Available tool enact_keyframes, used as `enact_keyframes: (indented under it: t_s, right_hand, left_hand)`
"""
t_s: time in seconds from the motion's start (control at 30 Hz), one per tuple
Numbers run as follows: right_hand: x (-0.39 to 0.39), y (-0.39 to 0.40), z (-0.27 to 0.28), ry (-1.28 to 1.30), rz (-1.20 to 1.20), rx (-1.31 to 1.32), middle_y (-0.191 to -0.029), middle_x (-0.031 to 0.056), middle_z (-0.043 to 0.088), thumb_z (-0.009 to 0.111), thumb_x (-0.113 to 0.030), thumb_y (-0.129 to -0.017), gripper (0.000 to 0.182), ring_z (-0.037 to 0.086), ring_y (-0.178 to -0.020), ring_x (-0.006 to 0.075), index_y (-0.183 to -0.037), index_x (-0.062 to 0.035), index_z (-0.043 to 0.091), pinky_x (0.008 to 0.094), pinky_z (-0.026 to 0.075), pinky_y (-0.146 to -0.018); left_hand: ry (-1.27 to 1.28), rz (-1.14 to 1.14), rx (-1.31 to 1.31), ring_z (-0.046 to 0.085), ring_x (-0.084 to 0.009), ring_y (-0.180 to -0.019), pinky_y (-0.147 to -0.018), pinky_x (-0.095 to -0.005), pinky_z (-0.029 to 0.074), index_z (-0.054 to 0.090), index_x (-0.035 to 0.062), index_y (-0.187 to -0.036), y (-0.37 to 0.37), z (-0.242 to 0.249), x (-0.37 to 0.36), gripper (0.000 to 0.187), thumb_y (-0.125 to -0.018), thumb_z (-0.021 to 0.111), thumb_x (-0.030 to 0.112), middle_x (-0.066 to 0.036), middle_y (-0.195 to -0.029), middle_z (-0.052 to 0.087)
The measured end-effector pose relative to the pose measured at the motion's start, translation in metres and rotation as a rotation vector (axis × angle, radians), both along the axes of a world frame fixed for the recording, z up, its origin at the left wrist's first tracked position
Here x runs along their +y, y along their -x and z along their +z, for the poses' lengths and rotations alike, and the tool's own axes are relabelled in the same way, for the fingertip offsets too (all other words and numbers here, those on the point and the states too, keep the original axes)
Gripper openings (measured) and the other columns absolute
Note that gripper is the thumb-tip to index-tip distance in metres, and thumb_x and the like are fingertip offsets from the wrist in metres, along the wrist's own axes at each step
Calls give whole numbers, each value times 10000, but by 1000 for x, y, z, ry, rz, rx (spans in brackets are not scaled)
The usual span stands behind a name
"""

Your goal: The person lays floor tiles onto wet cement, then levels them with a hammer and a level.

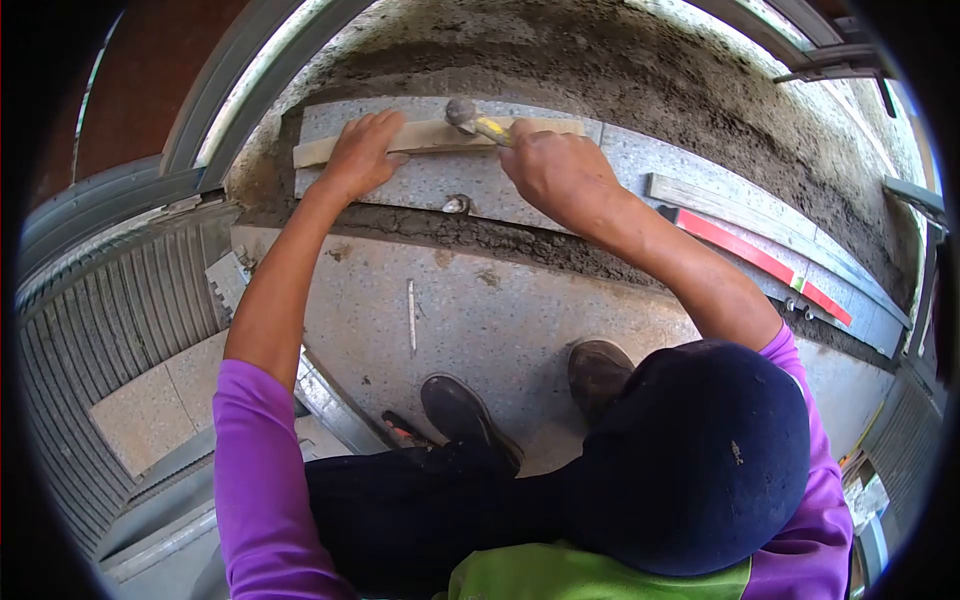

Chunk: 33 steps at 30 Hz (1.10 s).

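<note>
My left hand (362,155) lies flat on a strip of wood (425,138) that rests across a grey stone tile (450,175), holding the strip down. A hammer (478,123) with a yellow handle is gripped in my right hand (555,170), its metal head resting on or just above the wood strip. The tile sits on a bed of dark wet mortar (600,80). A trowel tip (457,205) pokes out at the tile's near edge.
A red spirit level (755,258) and a wooden batten (720,205) lie on the tiles to the right. My shoes (470,415) stand on a laid slab with a pencil-like stick (411,315). Metal door-frame rails (120,300) run at left.
</note>
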State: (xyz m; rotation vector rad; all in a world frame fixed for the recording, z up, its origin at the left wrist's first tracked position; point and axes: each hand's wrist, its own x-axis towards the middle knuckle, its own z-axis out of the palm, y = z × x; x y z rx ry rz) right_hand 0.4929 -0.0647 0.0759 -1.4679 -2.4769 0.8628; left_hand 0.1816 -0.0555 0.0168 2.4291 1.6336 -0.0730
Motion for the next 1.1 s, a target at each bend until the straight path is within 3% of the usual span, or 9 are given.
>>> enact_keyframes:
  t_s: [0.27,0.57,0.67,0.77,0.87,0.97,1.1]
  right_hand:
    - [3,21,3,-38,34,34,-821,252,699,491,-212,-965,260,694,-748,431,-928,21,599,511,556,-694]
    - [19,44,-7,44,79,40,-832,269,696,520,-267,-987,280,684,-804,465,-976,10,555,543,538,-735]
    - [22,55,3,30,98,58,-818,268,697,525,-264,-986,275,691,-784,455,-972,10,555,540,545,-721]
    - [21,65,-5,2,120,94,-811,266,697,525,-258,-985,273,695,-761,447,-969,13,557,537,550,-698]
    - [23,70,-20,11,121,38,-804,262,698,521,-253,-987,270,696,-743,440,-970,14,558,536,550,-677]
    - [23,71,-21,-5,123,56,-806,260,700,517,-252,-987,272,695,-751,443,-973,17,559,534,550,-687]
    - [23,70,-21,1,117,46,-815,257,702,516,-257,-990,279,695,-758,438,-983,20,551,532,550,-693]
  left_hand:
    - [29,-59,-37,504,-324,-1226,-1007,-461,369,512,89,-1278,15,-7,16,523,-805,734,121,-116,-1304,561]
    - [20,-26,1,478,-328,-1276,-1073,-466,347,541,101,-1278,18,-17,17,529,-782,724,133,-138,-1365,534]
    - [51,-47,170,475,-326,-1282,-1066,-467,354,604,78,-1240,14,-15,18,480,-784,723,165,-155,-1379,526]
    - [137,-11,131,470,-331,-1292,-1072,-463,356,645,51,-1201,10,-3,19,437,-794,718,192,-167,-1375,528]
    - [-11,-68,99,467,-330,-1298,-1078,-454,356,643,32,-1186,10,-5,15,435,-794,724,202,-152,-1352,543]
    - [110,-5,80,465,-329,-1310,-1085,-453,351,622,63,-1209,7,6,17,450,-789,728,187,-140,-1371,539]
    - [16,62,-29,481,-328,-1296,-1079,-454,352,578,105,-1238,18,2,11,482,-781,728,145,-129,-1344,564]
